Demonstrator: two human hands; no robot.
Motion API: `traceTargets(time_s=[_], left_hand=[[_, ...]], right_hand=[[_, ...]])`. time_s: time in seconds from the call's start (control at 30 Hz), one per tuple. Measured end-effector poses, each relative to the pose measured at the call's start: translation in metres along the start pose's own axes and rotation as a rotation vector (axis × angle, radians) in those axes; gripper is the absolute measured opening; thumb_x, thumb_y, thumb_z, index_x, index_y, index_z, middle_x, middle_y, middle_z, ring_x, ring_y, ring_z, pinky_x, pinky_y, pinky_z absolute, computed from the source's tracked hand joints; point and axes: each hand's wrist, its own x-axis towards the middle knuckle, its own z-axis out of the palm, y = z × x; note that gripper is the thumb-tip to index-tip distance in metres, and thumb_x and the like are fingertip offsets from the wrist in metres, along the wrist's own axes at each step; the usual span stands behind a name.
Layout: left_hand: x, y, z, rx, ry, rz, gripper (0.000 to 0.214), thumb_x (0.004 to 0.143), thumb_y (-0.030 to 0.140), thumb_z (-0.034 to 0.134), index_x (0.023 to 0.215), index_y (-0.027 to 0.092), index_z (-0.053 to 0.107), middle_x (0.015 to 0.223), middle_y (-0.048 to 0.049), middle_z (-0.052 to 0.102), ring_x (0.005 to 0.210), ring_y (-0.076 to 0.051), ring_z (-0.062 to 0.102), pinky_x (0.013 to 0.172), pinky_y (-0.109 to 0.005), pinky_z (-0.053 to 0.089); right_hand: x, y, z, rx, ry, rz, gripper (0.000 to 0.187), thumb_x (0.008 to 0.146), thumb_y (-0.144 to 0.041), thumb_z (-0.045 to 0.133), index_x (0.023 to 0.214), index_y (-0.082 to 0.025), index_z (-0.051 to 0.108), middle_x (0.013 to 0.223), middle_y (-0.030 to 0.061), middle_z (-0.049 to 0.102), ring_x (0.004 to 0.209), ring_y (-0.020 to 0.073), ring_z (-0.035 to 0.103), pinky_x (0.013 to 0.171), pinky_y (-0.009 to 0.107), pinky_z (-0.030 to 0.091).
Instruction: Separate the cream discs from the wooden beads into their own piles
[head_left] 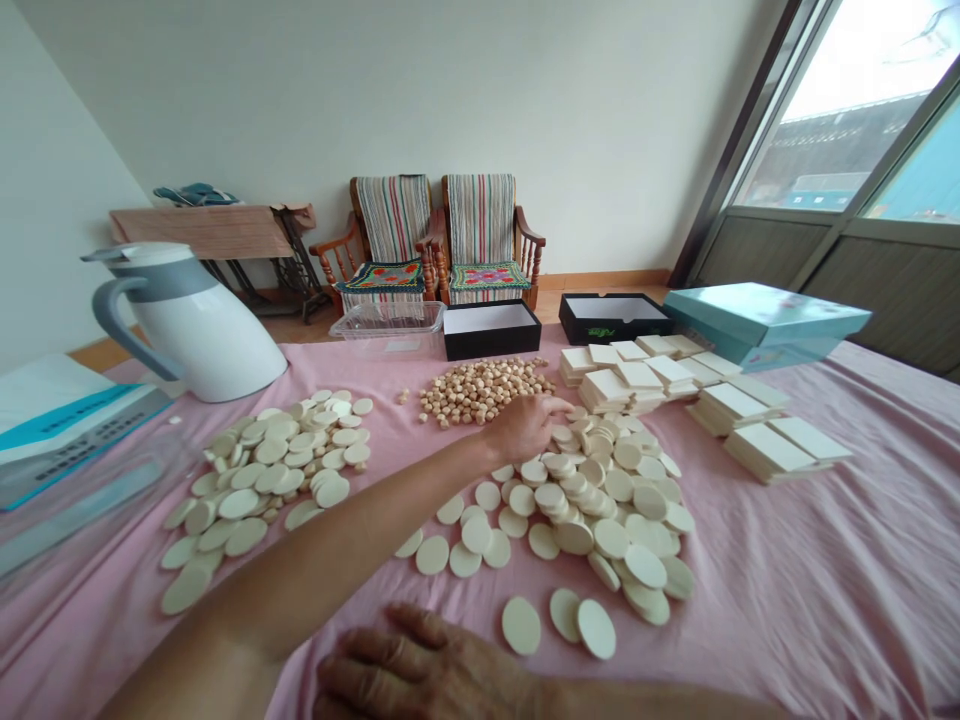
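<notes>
My left hand (529, 430) reaches across to the far edge of a big heap of pale round wooden discs (615, 485). Its index finger stretches to the right over the discs, and its other fingers are partly hidden. Just beyond that hand lies a pile of small wooden beads (480, 390). My right hand (435, 670) rests flat on the cloth at the near edge, fingers spread to the left and nothing in it. A few loose discs (521, 626) lie beside its wrist. Under my left forearm, more discs are scattered. Another heap of discs (274, 455) sits to the left.
Stacks of pale square tiles (637, 375) stand at right. Behind are a clear plastic tray (390, 325), two black boxes (491, 345) and a light blue box (765, 320). A white jug (214, 335) and plastic packaging (82, 430) occupy the left of the pink cloth (795, 580).
</notes>
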Motion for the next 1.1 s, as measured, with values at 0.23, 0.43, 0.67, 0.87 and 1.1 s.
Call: traceTargets(time_s=[0.23, 0.43, 0.67, 0.87, 1.1], left_hand=[[-0.091, 0.0, -0.044, -0.044, 0.355, -0.1, 0.032, 0.083, 0.007, 0.043, 0.107, 0.014, 0.063, 0.105, -0.0068, 0.07, 0.096, -0.015, 0.065, 0.086, -0.028, 0.052], [-0.183, -0.009, -0.046, 0.21, 0.382, -0.175, 0.03, 0.087, 0.009, 0.039, 0.109, 0.015, 0.059, 0.106, -0.008, 0.066, 0.102, -0.018, 0.06, 0.092, -0.035, 0.049], [-0.223, -0.023, -0.062, 0.372, 0.219, -0.132, 0.03, 0.091, 0.014, 0.04, 0.115, 0.017, 0.058, 0.111, -0.0066, 0.065, 0.106, -0.018, 0.058, 0.099, -0.038, 0.046], [-0.237, -0.022, -0.074, 0.491, 0.194, -0.087, 0.028, 0.09, 0.015, 0.043, 0.112, 0.017, 0.061, 0.109, -0.008, 0.066, 0.105, -0.02, 0.059, 0.098, -0.04, 0.046], [-0.239, -0.022, -0.076, 0.504, 0.163, -0.094, 0.027, 0.087, 0.013, 0.047, 0.107, 0.016, 0.064, 0.11, -0.0078, 0.066, 0.105, -0.021, 0.058, 0.102, -0.042, 0.043]], right_hand=[[0.001, -0.008, -0.011, -0.01, -0.002, 0.013, 0.047, 0.099, -0.035, 0.027, 0.136, -0.01, 0.039, 0.145, 0.0075, 0.043, 0.132, 0.0214, 0.035, 0.108, 0.039, 0.033], [0.003, -0.013, -0.029, 0.09, 0.076, 0.143, 0.031, 0.095, -0.036, 0.041, 0.111, -0.013, 0.055, 0.119, 0.011, 0.06, 0.11, 0.0219, 0.051, 0.103, 0.04, 0.034], [0.025, 0.008, -0.045, -0.053, -0.007, 0.528, 0.031, 0.088, -0.027, 0.052, 0.116, -0.014, 0.051, 0.116, 0.0135, 0.056, 0.11, 0.0251, 0.048, 0.094, 0.043, 0.038], [0.016, 0.031, -0.042, -0.156, -0.123, 0.511, 0.02, 0.094, -0.021, 0.037, 0.099, -0.017, 0.056, 0.105, 0.0101, 0.06, 0.104, 0.0207, 0.051, 0.098, 0.041, 0.034], [-0.018, 0.055, -0.068, -0.292, -0.144, 0.674, 0.016, 0.091, -0.019, 0.044, 0.095, -0.016, 0.058, 0.105, 0.0116, 0.061, 0.103, 0.0232, 0.054, 0.099, 0.045, 0.033]])
